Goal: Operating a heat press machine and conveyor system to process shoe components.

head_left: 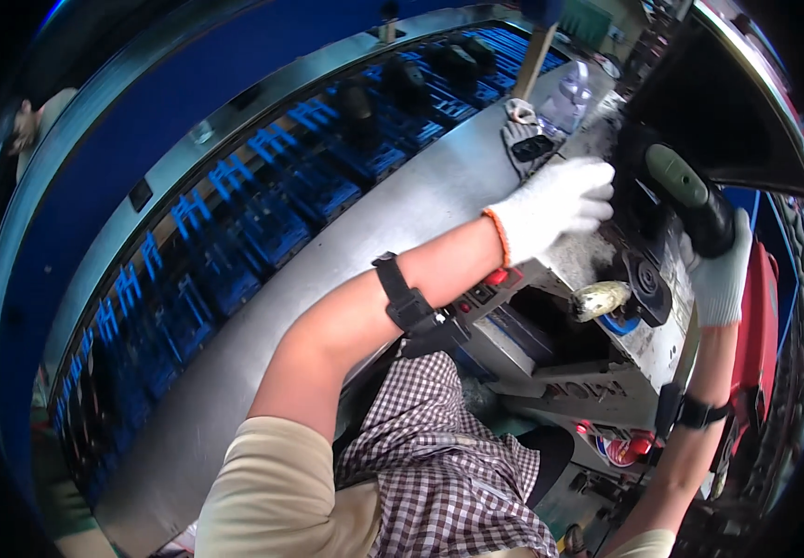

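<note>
In my right hand (720, 284), gloved in white, is a dark shoe (690, 195) with an olive-green underside; the fingers wrap round its black lower end. The shoe is tilted above the right side of a worn bench machine (597, 251). My left hand (555, 206), in a white glove with an orange cuff, hovers over the machine's left part. Its fingers are loosely bent and slightly apart, and no object shows in them. Below the hands are a round black machine part (645, 277) and a pale, tape-wrapped knob (600, 301).
A metal ledge (402, 223) runs along a conveyor (263, 186) of blue bars carrying several black shoes (407, 79). A grey glove (521, 135) and a clear plastic bottle (569, 98) rest at the ledge's far end. A dark panel (723, 102) overhangs the machine; a red casing (760, 335) stands right.
</note>
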Demonstrator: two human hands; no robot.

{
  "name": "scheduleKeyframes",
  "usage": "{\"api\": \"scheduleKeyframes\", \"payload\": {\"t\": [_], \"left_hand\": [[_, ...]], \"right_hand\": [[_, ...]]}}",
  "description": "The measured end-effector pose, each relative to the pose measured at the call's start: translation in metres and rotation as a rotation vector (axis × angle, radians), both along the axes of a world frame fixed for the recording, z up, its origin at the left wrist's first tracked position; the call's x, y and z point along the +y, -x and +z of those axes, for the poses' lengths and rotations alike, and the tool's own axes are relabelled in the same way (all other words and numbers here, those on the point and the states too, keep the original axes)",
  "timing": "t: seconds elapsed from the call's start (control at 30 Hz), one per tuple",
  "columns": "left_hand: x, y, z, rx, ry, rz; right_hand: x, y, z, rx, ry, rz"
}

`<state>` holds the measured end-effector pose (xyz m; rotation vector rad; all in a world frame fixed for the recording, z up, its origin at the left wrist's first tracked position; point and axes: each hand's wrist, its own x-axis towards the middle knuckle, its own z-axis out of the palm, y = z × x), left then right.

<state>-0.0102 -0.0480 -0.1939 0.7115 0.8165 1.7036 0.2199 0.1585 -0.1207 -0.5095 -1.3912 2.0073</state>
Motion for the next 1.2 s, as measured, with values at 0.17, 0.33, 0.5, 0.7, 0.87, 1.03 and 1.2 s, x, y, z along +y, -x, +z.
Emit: {"api": "scheduleKeyframes", "payload": {"t": [0.17, 0.33, 0.5, 0.7, 0.87, 1.03, 1.2], "left_hand": [[-0.004, -0.031, 0.004, -0.506, -0.252, 0.085], [-0.090, 0.005, -0.002, -0.463, -0.165, 0.474], [-0.135, 0.128, -0.059, -0.129, 0.371, 0.967], [-0.141, 0.277, -0.092, 0.335, 0.569, 1.013], [-0.165, 0.381, -0.161, 0.844, 1.007, 1.237], [-0.144, 0.343, -0.151, 1.013, 1.479, 1.001], [-0.156, 0.171, -0.141, 1.496, 1.127, 0.741]], "right_hand": [[-0.095, 0.023, -0.021, -0.587, -1.548, -0.089], [-0.154, 0.021, -0.008, -0.264, -1.142, 0.107], [-0.100, -0.043, -0.051, -0.253, -1.018, -0.439], [-0.084, -0.110, -0.127, -0.559, -1.088, -0.771], [-0.087, -0.101, -0.140, -0.689, -1.425, -0.704], [-0.091, -0.101, -0.142, -0.818, -1.480, -0.737], [-0.093, -0.099, -0.141, -0.849, -1.542, -0.808]]}}
